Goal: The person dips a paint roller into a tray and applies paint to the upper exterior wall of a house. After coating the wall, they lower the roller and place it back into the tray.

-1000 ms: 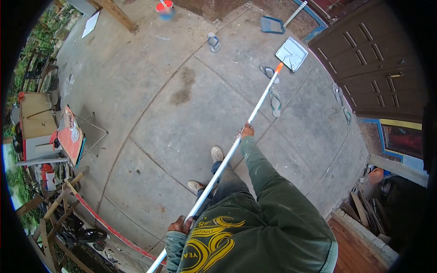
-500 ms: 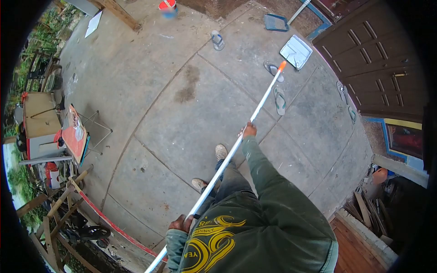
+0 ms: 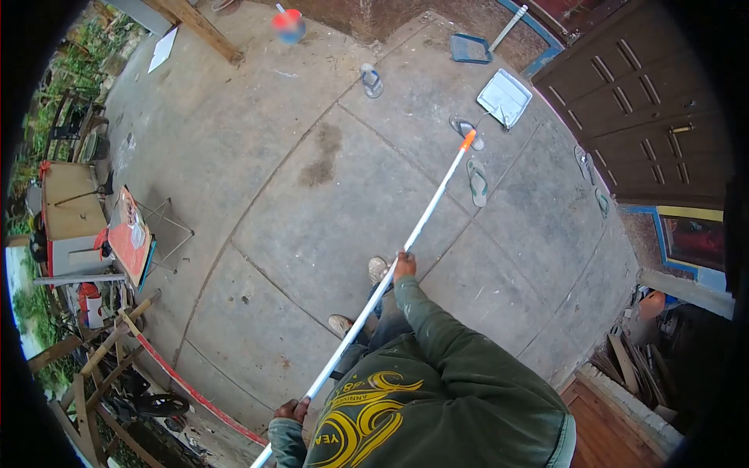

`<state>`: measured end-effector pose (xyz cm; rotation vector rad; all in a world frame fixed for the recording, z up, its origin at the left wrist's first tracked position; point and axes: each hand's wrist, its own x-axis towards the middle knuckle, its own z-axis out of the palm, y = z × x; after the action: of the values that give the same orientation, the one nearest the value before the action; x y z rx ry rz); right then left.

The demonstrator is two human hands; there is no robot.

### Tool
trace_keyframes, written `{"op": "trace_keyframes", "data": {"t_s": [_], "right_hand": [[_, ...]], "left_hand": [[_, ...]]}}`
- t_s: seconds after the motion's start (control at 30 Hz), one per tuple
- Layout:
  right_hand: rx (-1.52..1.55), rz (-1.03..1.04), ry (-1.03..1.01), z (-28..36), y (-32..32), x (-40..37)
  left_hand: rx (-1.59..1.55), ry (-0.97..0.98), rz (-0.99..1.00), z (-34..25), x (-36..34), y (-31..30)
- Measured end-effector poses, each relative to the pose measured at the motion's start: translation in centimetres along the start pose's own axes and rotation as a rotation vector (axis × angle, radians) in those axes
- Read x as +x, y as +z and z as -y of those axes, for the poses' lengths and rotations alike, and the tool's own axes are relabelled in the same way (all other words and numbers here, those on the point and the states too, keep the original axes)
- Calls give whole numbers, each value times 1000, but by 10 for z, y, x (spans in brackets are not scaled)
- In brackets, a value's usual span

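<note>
A long white pole (image 3: 427, 212) with an orange tip runs diagonally from the bottom edge up toward the upper right. My right hand (image 3: 405, 266) is wrapped round its middle. Lower down, near my body, my left hand (image 3: 292, 410) grips the same pole. The orange tip hangs over a dark flip-flop (image 3: 462, 125), close to a grey-green flip-flop (image 3: 477, 183). Beyond the tip lies a white paint tray (image 3: 504, 97) on the concrete floor.
A blue tray (image 3: 470, 48) lies near the doorway, a red and blue bucket (image 3: 289, 26) at the top. Another flip-flop (image 3: 371, 80) is on the floor. A small folding table (image 3: 131, 236) stands left, brown doors (image 3: 636, 101) right, a wooden post (image 3: 201, 30) upper left.
Both hands have moved down and to the left with the pole. Its orange tip has drawn back from the white tray and now hangs over the dark flip-flop.
</note>
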<state>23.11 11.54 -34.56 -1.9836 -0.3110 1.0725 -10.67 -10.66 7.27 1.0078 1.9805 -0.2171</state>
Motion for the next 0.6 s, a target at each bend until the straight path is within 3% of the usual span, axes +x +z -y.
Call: {"op": "trace_keyframes", "data": {"t_s": [0.03, 0.1, 0.2, 0.3, 0.4, 0.5, 0.53, 0.57, 0.6], "right_hand": [[197, 38, 120, 30, -3, 6], [559, 145, 436, 147, -24, -8], [553, 118, 425, 180, -29, 52], [410, 57, 420, 198, -34, 72], [383, 103, 388, 165, -30, 54], [357, 118, 421, 134, -21, -3], [360, 117, 421, 58, -29, 21], [103, 74, 79, -13, 8, 27], [104, 77, 79, 4, -21, 6]], "left_hand": [[76, 148, -39, -21, 4, -4], [93, 221, -63, -61, 17, -2], [42, 327, -46, -123, 28, 0], [-20, 356, 6, -127, 31, 7], [-24, 332, 18, -113, 25, 4], [7, 279, -37, -40, 18, 9], [27, 260, -30, -21, 14, 7], [28, 261, -31, -7, 9, 3], [51, 128, -14, 5, 3, -2]]}}
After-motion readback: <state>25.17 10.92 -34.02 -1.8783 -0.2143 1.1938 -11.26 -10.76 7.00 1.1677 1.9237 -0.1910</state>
